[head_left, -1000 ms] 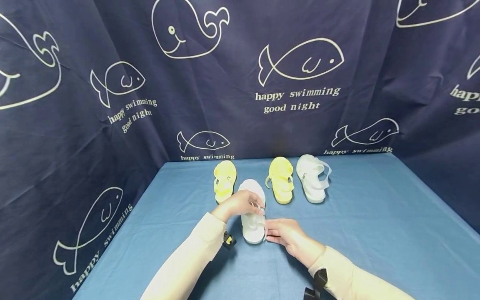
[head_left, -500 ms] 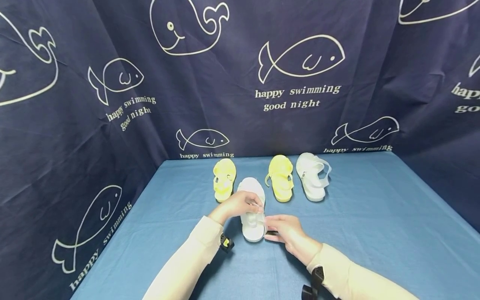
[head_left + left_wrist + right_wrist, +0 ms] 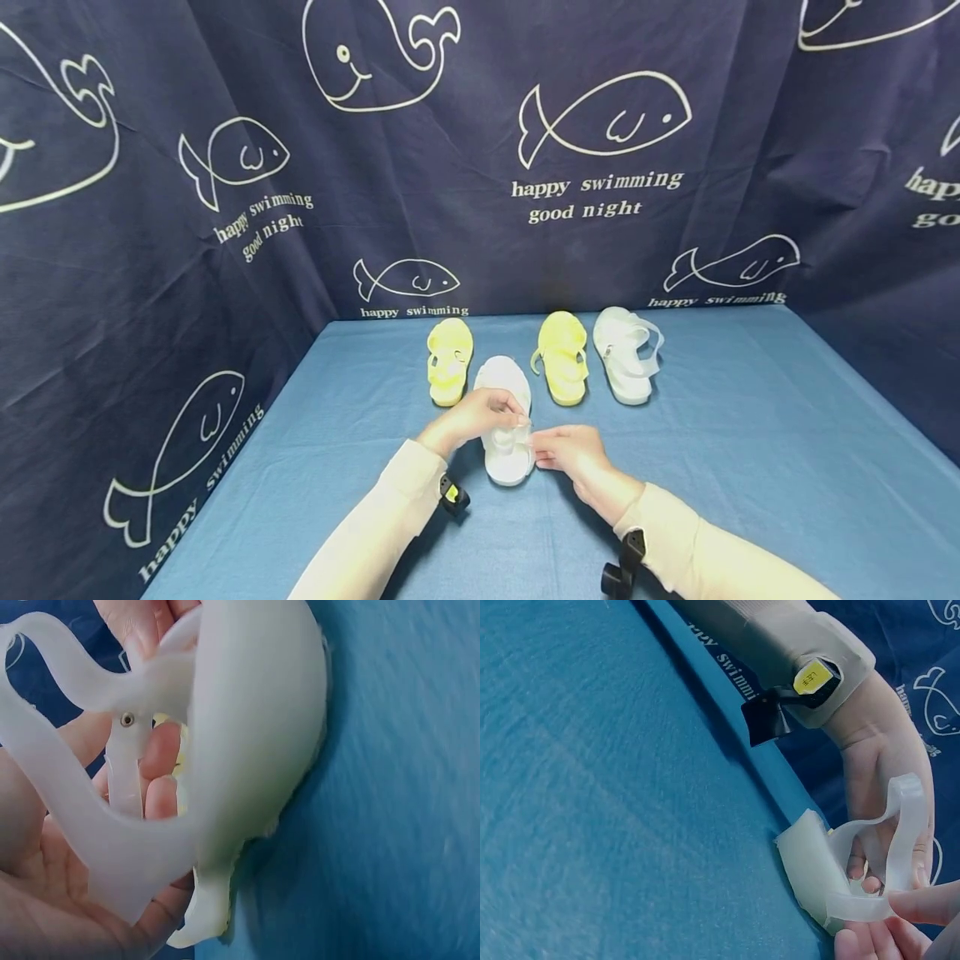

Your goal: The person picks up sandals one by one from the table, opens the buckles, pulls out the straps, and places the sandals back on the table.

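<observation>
A white sandal (image 3: 507, 467) with translucent straps lies on the blue cloth, toe end away from me. My left hand (image 3: 480, 414) reaches across its middle from the left and grips the strap near the right edge. From the right, my right hand (image 3: 576, 454) pinches the strap close by with thumb and fingers. In the left wrist view, the strap (image 3: 52, 757) loops out from the sole (image 3: 255, 712), and a small metal rivet (image 3: 127, 719) shows on it. The right wrist view has both hands at the strap (image 3: 906, 825); part of the fingertips is hidden behind it.
Beyond the hands stand a yellow sandal (image 3: 450, 350) on the left, a second yellow sandal (image 3: 564, 367) to the right, and another white sandal (image 3: 622, 362) beside that. Dark blue fabric (image 3: 480, 225) with fish drawings rises behind the cloth-covered table (image 3: 750, 433).
My right hand has moved slightly away from me along the sandal's right edge, its fingers drawing together on the strap. The left hand has lowered slightly; the other sandals have stayed put.
</observation>
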Action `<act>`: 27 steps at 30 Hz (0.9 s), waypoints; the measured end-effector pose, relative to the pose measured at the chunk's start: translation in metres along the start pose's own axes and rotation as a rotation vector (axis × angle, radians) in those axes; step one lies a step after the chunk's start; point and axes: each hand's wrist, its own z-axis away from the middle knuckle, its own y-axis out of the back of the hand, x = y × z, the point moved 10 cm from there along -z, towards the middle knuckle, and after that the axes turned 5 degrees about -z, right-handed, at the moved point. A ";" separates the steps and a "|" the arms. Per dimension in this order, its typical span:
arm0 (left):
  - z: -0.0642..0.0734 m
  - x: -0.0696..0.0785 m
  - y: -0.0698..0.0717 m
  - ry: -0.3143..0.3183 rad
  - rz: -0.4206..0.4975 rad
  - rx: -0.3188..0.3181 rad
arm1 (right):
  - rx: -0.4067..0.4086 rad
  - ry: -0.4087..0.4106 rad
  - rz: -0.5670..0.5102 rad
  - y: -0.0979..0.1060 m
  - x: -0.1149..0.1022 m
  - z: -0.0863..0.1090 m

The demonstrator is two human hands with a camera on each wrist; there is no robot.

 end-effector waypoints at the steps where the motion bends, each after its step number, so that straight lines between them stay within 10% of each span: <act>1: 0.001 0.000 0.000 0.007 0.011 0.003 | 0.002 -0.001 -0.004 0.000 0.000 0.000; 27: 0.001 -0.013 0.003 0.088 0.072 0.090 | -0.082 -0.044 -0.080 -0.003 0.007 -0.007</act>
